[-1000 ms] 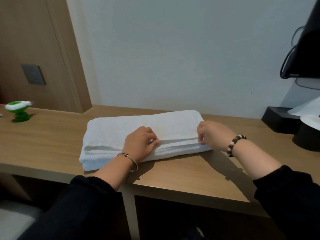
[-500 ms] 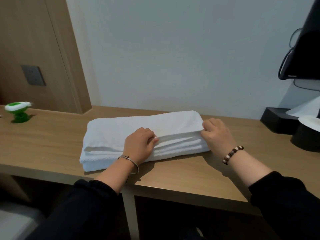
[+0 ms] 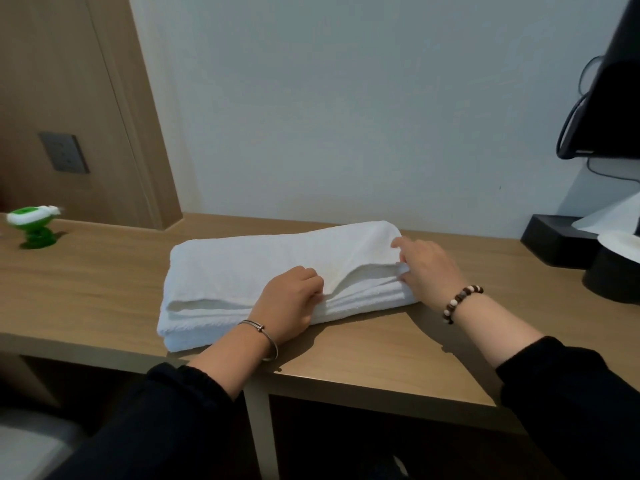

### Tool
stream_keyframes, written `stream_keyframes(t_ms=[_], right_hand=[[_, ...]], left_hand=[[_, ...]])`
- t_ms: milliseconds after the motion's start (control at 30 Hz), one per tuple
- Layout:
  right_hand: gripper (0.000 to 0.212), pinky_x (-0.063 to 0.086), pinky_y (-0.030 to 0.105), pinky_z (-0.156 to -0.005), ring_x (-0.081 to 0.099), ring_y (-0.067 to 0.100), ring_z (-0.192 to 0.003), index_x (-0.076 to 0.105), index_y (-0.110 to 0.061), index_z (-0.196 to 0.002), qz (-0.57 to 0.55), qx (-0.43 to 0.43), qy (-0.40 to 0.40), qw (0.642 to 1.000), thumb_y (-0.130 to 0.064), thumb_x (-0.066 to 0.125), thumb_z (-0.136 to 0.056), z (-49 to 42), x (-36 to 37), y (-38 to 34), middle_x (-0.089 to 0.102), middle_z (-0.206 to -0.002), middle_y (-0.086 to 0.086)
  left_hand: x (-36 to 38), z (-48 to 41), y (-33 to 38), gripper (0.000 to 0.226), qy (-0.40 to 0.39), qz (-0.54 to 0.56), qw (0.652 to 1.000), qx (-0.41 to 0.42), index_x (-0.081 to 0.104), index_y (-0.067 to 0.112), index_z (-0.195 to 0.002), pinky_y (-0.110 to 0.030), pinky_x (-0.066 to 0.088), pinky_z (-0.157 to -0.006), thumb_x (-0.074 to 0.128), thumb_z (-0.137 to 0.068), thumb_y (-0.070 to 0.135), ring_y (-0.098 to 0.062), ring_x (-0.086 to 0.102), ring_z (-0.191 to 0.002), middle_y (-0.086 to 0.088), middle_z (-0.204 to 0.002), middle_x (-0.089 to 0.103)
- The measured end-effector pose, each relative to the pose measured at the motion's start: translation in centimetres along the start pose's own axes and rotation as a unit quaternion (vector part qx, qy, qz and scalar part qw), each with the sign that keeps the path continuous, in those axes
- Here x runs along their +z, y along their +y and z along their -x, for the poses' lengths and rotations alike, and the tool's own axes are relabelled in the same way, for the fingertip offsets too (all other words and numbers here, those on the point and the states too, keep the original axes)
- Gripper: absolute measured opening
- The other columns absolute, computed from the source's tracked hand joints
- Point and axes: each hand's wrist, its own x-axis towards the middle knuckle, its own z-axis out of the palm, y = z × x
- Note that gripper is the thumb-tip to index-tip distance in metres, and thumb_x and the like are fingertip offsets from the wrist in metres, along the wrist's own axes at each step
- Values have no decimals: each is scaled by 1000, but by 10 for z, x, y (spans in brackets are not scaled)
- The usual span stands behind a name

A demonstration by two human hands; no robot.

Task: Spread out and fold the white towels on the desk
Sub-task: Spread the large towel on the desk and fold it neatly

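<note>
A thick white towel (image 3: 249, 268), folded into several layers, lies on the wooden desk (image 3: 381, 351) near the wall. My left hand (image 3: 289, 303) grips the front edge of the top layer near the towel's middle, fingers curled into the fold. My right hand (image 3: 427, 268) pinches the top layer at the towel's right end and lifts it a little, so a gap shows between the layers.
A green and white toy (image 3: 33, 225) stands at the desk's far left. A black tissue box (image 3: 557, 239) and a round black container (image 3: 613, 277) sit at the right, under a dark screen (image 3: 609, 98) with cables. The desk's front edge runs just below my wrists.
My right hand has moved from the towel's front right corner up to its right end and raised the top layer. My left hand stayed at the front edge.
</note>
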Motion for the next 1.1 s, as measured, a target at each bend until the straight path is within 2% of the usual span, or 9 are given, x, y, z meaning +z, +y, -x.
stream_keyframes(t_ms=[67, 167, 400, 500, 567, 733, 867, 933, 1100], right_hand=[[35, 41, 30, -72, 52, 21, -90, 54, -21, -114, 6, 0, -59, 998, -14, 68, -83, -11, 0, 1, 60, -98, -1], [15, 36, 27, -68, 51, 20, -84, 56, -22, -78, 34, -23, -79, 996, -8, 61, -84, -19, -7, 1, 61, -90, -2], [28, 34, 30, -39, 46, 24, -48, 51, -4, -56, -11, -21, 78, 997, 20, 66, -58, 21, 4, 7, 52, -58, 11], [29, 41, 34, -43, 48, 26, -47, 52, -4, -55, 33, -15, 98, 995, 22, 66, -56, 24, 11, -3, 52, -56, 12], [25, 44, 36, -54, 50, 26, -55, 55, -6, -61, 83, 1, 74, 994, 16, 64, -67, 23, 10, -7, 55, -63, 10], [20, 30, 30, -74, 52, 19, -82, 42, -21, -71, 205, 38, -145, 967, -14, 41, -90, 4, -17, -27, 55, -89, -3], [20, 36, 33, -75, 58, 28, -96, 58, -13, -91, 130, 95, -100, 982, -10, 38, -88, -53, -38, -57, 64, -104, 7], [33, 37, 37, -84, 50, 31, -111, 55, -11, -117, 38, 94, -42, 994, -11, 36, -90, -72, -26, -80, 56, -120, 12], [54, 4, 51, -116, 5, 22, -146, 10, -27, -151, -35, 141, -144, 979, -42, 16, -99, -50, 44, -93, 5, -160, 0]], left_hand=[[2, 0, 0, 11, -6, 7, 1000, -12, 56, 11, -76, -25, 35, -61, 63, -84, 6, -23, 52, -72, -5, -78, 58], [5, -1, -2, 8, -11, 10, 999, -30, 55, 13, -82, -22, 33, -64, 58, -89, 13, -19, 50, -74, -1, -81, 57], [0, 2, 0, 14, -9, -11, 1000, 15, 59, 10, -72, -29, 44, -53, 68, -80, 3, -23, 53, -66, -6, -74, 60], [-3, 3, 1, 17, -11, -11, 999, 30, 58, 9, -69, -29, 42, -51, 70, -78, 2, -23, 53, -64, -6, -72, 59], [-3, 4, 1, 18, -16, 0, 1000, 27, 58, 10, -68, -26, 38, -54, 73, -78, 8, -21, 52, -66, -4, -74, 59], [2, 5, 4, 18, -25, 1, 1000, 8, 57, 11, -68, -25, 36, -57, 70, -81, 14, -19, 50, -70, -3, -76, 59], [2, 4, 3, 19, -32, 2, 999, -3, 58, 10, -67, -24, 32, -59, 69, -82, 16, -20, 50, -71, -4, -77, 60], [2, 4, 3, 17, -37, 1, 999, -3, 61, 10, -70, -24, 35, -61, 66, -84, 18, -20, 50, -74, -4, -80, 61], [-1, 9, -1, 11, -55, -12, 998, 19, 65, 8, -79, -23, 34, -66, 60, -86, 15, -22, 52, -81, -6, -89, 63]])
